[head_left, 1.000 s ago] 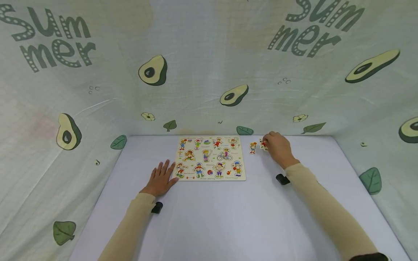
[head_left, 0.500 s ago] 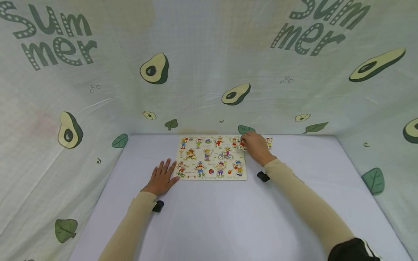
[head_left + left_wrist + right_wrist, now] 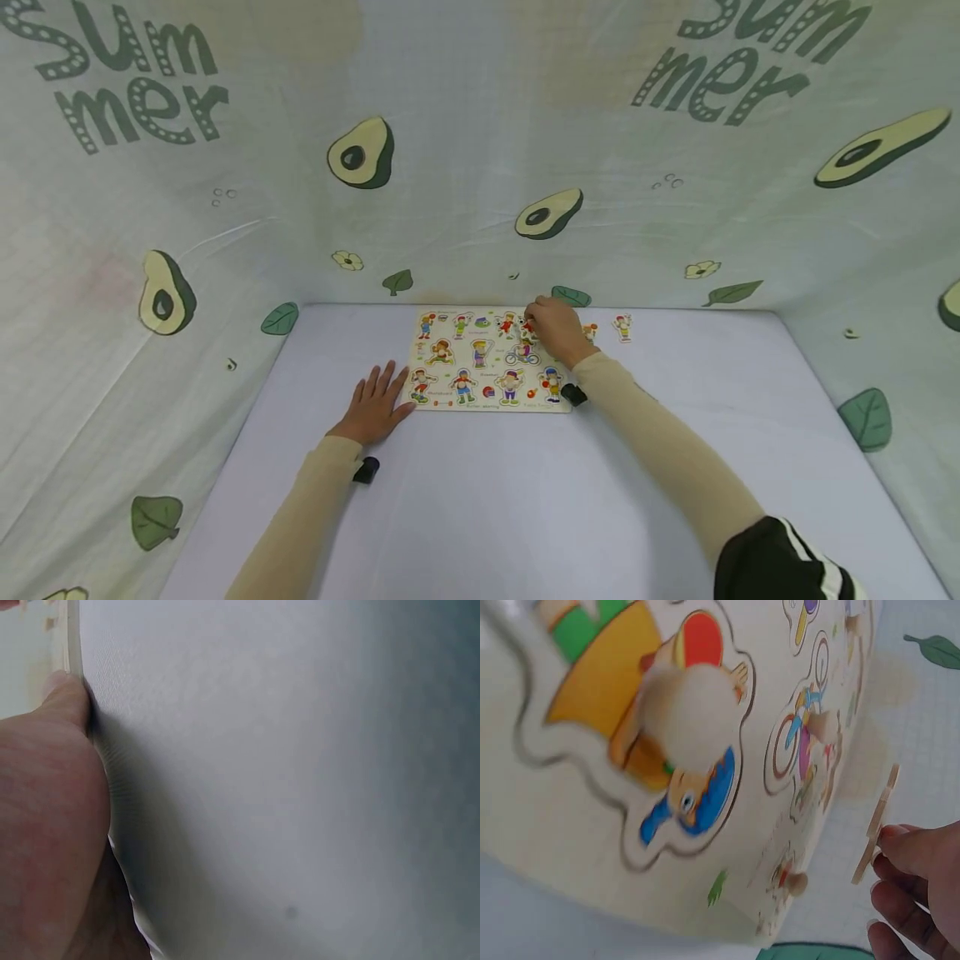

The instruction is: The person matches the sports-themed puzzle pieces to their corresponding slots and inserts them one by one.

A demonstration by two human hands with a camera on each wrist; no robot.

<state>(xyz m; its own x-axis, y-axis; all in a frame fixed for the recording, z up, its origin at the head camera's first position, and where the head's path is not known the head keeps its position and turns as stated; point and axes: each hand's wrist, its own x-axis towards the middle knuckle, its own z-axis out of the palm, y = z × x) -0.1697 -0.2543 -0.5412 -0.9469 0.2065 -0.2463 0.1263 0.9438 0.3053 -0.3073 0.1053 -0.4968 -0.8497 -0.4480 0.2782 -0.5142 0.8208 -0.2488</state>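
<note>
A wooden knob puzzle board with printed sports figures lies flat on the table. My left hand rests with spread fingers at its left edge. In the left wrist view the thumb lies against the board's edge. Over the board's top right corner, my right hand pinches a thin puzzle piece between thumb and fingers. The right wrist view shows that piece edge-on and raised off the board, its picture hidden. Nearer that camera, a seated blue-capped figure piece with a round knob fills its slot.
Two loose puzzle pieces, one partly behind the right hand and one further right, lie beside the board. A white cloth wall printed with avocados and leaves rises behind the white table.
My right hand has picked up a piece right of the board and carried it left over the board's top right corner. The left hand has stayed in place; the view has shifted slightly.
</note>
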